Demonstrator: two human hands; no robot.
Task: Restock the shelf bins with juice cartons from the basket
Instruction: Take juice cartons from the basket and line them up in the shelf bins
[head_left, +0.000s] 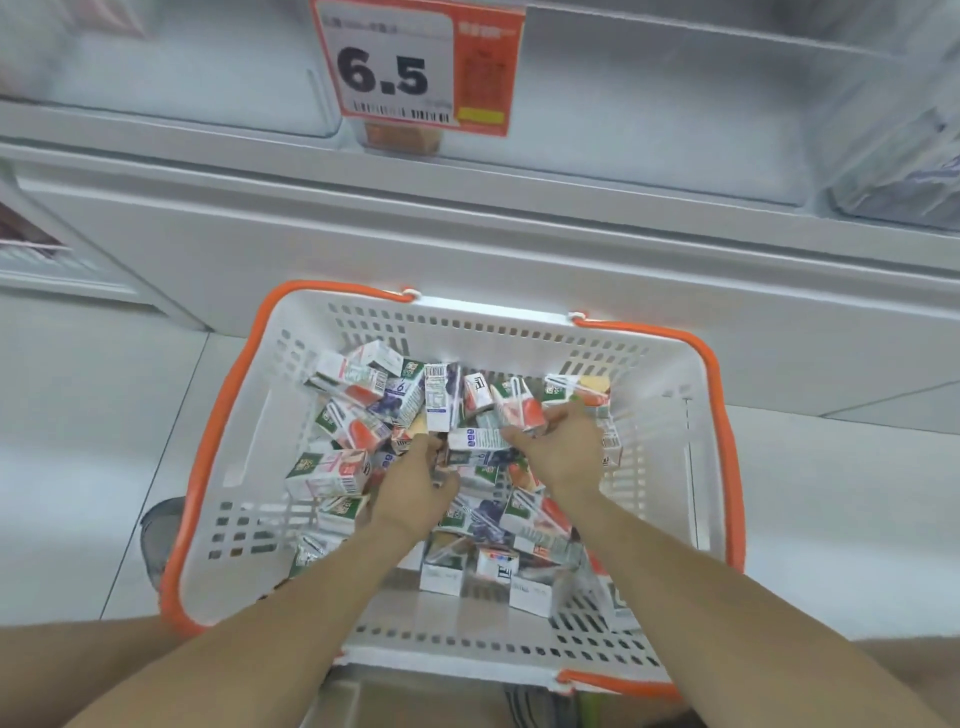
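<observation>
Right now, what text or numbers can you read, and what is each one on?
"6.5": price tag hanging from the upper shelf.
Small print, barcode and orange panel on that tag: too blurred.
Juice cartons in the basket: printing too small and blurred.

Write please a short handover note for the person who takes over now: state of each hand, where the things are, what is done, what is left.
Left hand: down in the white plastic basket with orange handles, fingers curled round a small carton.
Right hand: also in the basket, gripping a small red-and-white juice carton.
Mixed small juice cartons lie loose in a heap in the basket.
Clear shelf bins above, beside the orange price tag reading 6.5, look mostly unfilled; contents are blurred.
Done: no restocked cartons visible.
Left: lift cartons out, fill the bins.
</observation>
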